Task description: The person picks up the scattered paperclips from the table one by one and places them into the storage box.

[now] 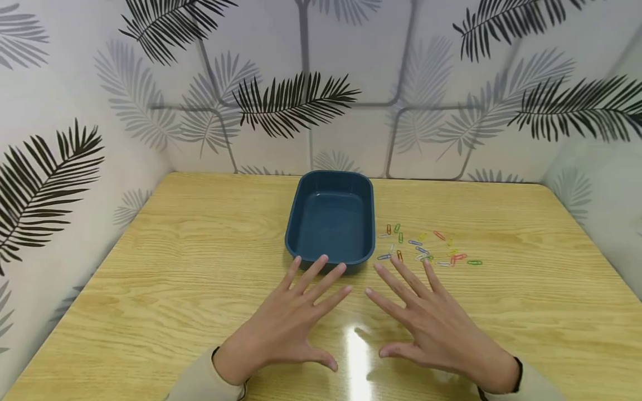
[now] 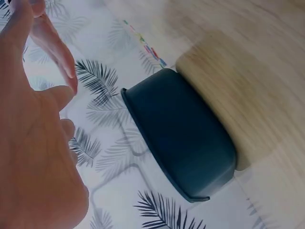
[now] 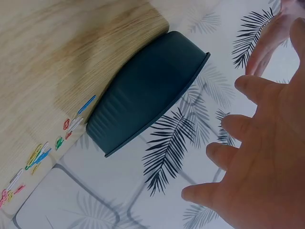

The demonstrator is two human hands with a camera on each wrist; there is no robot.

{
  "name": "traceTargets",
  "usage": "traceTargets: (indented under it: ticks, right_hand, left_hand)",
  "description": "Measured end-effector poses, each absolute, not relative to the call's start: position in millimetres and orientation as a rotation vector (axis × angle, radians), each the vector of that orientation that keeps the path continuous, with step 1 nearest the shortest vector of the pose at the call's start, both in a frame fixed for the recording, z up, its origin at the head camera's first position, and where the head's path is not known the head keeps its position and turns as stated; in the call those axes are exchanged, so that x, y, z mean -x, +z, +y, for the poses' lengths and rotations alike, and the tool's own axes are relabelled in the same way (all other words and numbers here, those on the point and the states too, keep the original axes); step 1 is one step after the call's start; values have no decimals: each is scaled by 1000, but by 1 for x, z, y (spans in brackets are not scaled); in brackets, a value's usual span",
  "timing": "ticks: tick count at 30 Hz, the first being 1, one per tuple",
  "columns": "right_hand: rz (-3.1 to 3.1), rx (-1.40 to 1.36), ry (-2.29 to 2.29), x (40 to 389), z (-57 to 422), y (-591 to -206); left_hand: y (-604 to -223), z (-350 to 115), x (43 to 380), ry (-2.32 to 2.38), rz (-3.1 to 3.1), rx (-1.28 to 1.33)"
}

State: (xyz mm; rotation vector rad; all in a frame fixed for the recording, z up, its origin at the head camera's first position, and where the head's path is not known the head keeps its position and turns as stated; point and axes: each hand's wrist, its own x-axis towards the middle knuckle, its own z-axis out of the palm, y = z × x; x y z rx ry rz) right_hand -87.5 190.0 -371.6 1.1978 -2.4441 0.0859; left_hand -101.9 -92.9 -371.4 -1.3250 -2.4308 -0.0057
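Both hands hover with fingers spread and hold nothing. In the head view the left hand (image 1: 296, 323) is just in front of a dark blue, rounded rectangular tub (image 1: 328, 223), its fingertips overlapping the tub's near edge from this angle. To the right of it, the right hand (image 1: 431, 323) has its fingertips near several coloured paper clips (image 1: 415, 243). These clips lie scattered on the table beside the tub, in red, green, blue, yellow, white and pink. The tub's inside shows nothing in it. Both wrist views show the tub (image 2: 183, 136) standing apart from the hands.
A light wood-grain table (image 1: 175, 267) carries the tub and clips. Behind it and at both sides stand pale walls (image 1: 271, 145) with a dark and grey leaf pattern. A bright light reflection lies on the tabletop between the hands.
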Motion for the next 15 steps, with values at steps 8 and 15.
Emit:
traceTargets:
  ticks: [8,15]
  right_hand:
    - [-2448,-1177,84,88,192,-370]
    - [-2459,-1165,82,91,196,-367]
  left_hand:
    - [-370,-100,122,-230,-2629,1209]
    - [-371,-109,154,-1682,-2774,488]
